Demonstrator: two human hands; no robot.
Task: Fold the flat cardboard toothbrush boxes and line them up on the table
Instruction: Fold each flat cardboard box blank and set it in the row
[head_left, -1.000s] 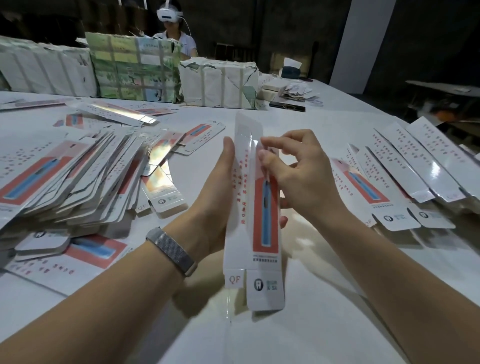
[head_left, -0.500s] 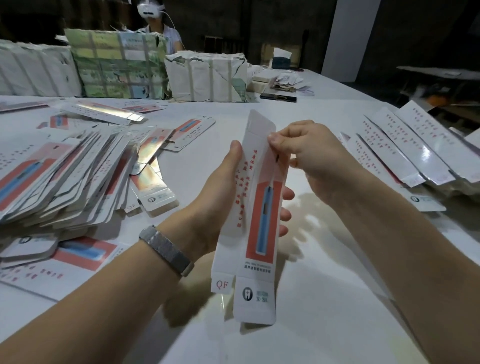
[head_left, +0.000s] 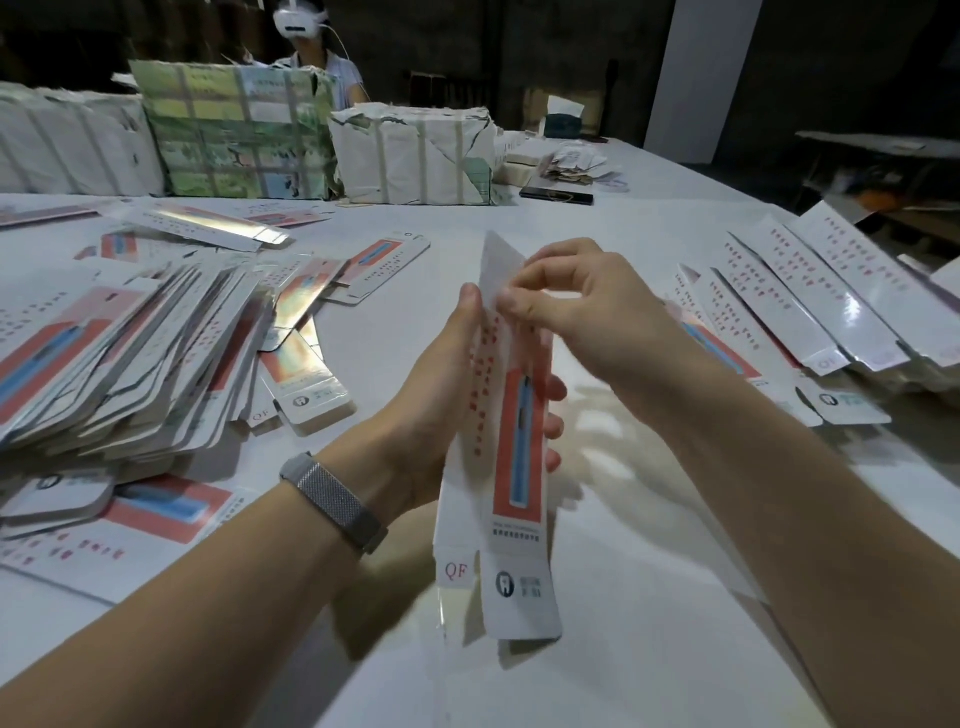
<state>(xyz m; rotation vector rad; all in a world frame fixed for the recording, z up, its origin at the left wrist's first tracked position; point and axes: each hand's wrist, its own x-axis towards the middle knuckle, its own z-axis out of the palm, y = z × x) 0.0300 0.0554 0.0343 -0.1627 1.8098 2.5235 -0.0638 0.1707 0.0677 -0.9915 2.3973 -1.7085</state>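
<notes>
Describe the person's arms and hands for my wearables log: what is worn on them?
Both forearms are bare, with no sleeves and no gloves. The left hand has a grey woven-mesh metal wristband on its wrist. The right hand shows nothing worn.

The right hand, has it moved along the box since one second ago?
Yes. The right hand slid up the box toward its far tip, away from the left hand.
</notes>
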